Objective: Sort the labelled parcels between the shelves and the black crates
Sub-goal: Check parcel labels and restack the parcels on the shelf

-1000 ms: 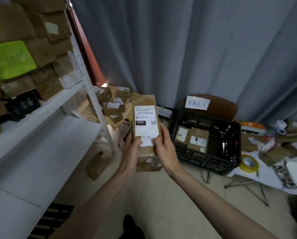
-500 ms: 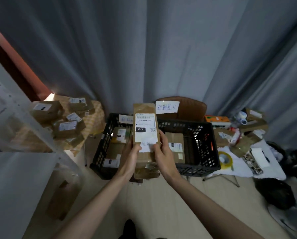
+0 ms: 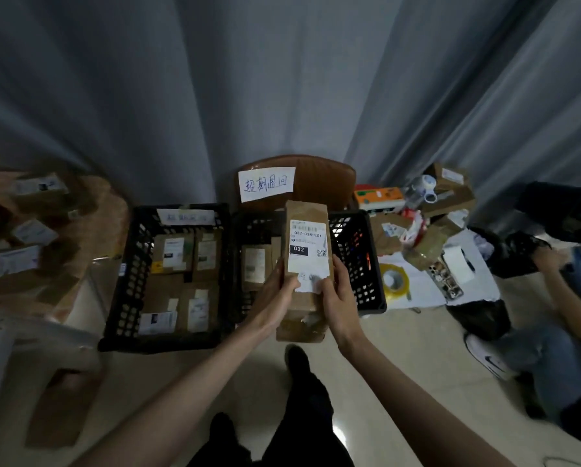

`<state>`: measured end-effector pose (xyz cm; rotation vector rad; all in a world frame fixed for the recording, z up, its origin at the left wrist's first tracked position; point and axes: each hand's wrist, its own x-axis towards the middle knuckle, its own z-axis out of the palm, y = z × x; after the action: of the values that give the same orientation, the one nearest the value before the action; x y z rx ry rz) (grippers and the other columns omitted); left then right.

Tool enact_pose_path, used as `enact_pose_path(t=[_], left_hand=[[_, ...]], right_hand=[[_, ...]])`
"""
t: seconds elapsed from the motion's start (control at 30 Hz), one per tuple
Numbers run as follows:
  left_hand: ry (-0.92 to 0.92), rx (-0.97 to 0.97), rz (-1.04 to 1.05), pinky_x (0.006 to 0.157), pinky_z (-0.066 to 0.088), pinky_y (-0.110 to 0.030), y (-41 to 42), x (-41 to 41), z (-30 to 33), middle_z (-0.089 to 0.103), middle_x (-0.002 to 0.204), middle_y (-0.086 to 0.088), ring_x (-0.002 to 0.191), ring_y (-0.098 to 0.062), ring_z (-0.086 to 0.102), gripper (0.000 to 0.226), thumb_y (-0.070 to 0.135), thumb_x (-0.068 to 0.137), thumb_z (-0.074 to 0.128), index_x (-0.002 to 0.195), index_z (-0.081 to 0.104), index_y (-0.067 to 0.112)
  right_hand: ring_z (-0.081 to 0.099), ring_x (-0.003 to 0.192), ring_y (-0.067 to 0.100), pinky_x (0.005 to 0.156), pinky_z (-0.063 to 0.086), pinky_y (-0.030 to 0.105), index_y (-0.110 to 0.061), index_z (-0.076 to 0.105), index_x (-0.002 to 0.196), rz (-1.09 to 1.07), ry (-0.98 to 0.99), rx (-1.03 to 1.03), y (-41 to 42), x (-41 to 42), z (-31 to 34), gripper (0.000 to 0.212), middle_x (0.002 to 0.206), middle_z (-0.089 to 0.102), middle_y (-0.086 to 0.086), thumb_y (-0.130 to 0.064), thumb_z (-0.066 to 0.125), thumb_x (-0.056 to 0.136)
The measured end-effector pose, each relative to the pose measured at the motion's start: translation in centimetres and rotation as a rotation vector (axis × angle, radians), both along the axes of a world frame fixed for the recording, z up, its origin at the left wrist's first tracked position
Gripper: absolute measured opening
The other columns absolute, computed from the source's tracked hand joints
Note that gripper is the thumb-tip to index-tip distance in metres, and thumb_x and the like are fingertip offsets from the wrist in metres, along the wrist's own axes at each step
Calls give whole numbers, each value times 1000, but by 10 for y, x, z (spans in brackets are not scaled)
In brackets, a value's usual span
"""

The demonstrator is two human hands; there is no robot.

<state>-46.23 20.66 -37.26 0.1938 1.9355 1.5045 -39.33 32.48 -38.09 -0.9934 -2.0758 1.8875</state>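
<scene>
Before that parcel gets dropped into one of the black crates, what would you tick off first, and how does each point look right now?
1. Grip: the left hand and right hand both hold the brown parcel by its sides. Ok.
2. Label readable: the white label faces the camera and shows 032. Ok.
3. Handwritten note at the label's bottom edge: partly covered by the thumbs. Cannot tell.
4. Room in the right crate: the parcel hides much of its inside. Cannot tell.
5. Room in the left crate: parcels cover most of its floor. Not ok for laying flat.
6. Which crate matches: the sign on the chair is legible, the left crate's sign is blurred. Cannot tell.
</scene>
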Motion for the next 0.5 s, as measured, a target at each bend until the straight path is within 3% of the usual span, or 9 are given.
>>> enact_pose_path(t=[0.13,0.3,0.4,0.5], left_hand=[[-32,-43,32,78,47,-21,66,-22,-31,64,116,20,97,7,60,37,34,101,46,135,46,48],[-20,-70,1,91,49,-28,148,-45,-79,58,131,9,113,-8,59,47,30,95,49,142,48,32],[-49,-141,27,89,47,-25,190,-54,-125,50,136,0,116,-13,54,55,31,88,54,143,50,28],[-106,-193,12,94,52,-34,216,-59,-170,51,134,1,116,-15,55,65,42,75,55,139,51,32]], right_hand=[[56,124,4,97,51,24,-30,32,155,32,-37,-38,69,-22,-29,54,140,57,-8,-27,52,105],[59,119,-2,101,53,31,-33,34,154,37,-99,-52,152,-42,-73,54,134,58,-19,-28,54,104],[59,124,3,99,53,31,-31,35,153,79,-142,-43,198,-52,-112,54,141,57,-11,-23,56,104],[60,124,9,92,56,27,-19,34,152,104,-163,-61,229,-59,-152,54,141,56,-1,-12,57,103]])
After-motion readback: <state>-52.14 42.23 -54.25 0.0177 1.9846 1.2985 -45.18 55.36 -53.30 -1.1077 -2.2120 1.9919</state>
